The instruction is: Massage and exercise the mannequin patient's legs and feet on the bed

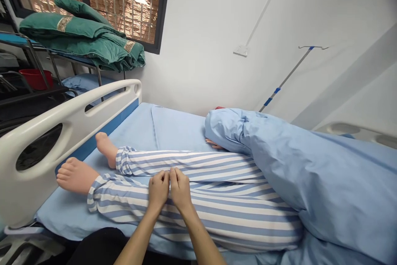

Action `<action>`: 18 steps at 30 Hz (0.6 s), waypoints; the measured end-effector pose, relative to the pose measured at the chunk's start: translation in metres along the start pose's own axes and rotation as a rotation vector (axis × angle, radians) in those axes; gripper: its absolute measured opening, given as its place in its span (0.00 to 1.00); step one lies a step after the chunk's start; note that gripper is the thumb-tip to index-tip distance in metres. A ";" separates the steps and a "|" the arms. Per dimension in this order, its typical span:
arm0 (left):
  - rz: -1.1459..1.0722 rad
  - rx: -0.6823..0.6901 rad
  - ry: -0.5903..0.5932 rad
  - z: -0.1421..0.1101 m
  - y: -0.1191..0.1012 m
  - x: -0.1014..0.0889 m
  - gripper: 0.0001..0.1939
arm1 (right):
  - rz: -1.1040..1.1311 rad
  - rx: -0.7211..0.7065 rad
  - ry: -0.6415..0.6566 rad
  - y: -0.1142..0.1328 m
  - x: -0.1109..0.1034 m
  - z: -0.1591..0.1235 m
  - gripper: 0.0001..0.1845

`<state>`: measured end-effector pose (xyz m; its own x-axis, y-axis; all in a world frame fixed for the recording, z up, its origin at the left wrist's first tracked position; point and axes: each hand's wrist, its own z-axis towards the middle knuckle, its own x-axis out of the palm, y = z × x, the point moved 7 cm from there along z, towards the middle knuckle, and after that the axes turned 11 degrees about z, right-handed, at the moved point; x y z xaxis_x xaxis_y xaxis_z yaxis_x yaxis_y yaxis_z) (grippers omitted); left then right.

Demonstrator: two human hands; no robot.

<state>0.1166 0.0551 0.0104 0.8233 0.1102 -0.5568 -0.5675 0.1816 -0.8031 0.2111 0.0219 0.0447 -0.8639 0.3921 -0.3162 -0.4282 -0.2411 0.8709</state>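
My left hand [159, 188] and my right hand [180, 186] are side by side, almost touching, above the near leg of the blue-and-white striped trousers [242, 215]. Both have their fingers curled in; the fingertips are turned down, so whatever they hold, if anything, is hidden. The trousers are on a figure lying on the bed, with smooth, doll-like bare feet: a near foot [77, 175] and a far foot [106, 149]. A light blue quilt [310, 174] covers the figure from the thighs up. Fingers of the figure's hand [214, 144] show under the quilt's edge.
A cream footboard [74, 103] closes the bed's left end. Beyond it, green folded bedding [89, 37] lies on a rack, near a red bucket [36, 79]. An IV pole [288, 75] leans in view by the wall. The light blue sheet [180, 122] shows behind the legs.
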 end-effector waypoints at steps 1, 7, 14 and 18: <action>0.003 -0.001 0.000 0.000 0.000 0.000 0.18 | 0.004 0.022 -0.009 -0.009 0.003 -0.003 0.19; -0.017 0.001 -0.012 -0.001 0.002 0.000 0.18 | 0.021 0.066 -0.021 -0.032 0.012 -0.010 0.18; -0.128 -0.044 0.046 0.005 -0.005 0.006 0.18 | 0.195 0.106 -0.069 -0.037 0.005 -0.006 0.20; -0.290 -0.059 0.076 0.005 -0.024 0.008 0.18 | 0.248 0.163 -0.125 -0.046 -0.003 -0.007 0.20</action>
<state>0.1370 0.0567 0.0266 0.9489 -0.0115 -0.3153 -0.3109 0.1374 -0.9405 0.2314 0.0260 0.0026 -0.8932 0.4471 -0.0468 -0.1516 -0.2016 0.9677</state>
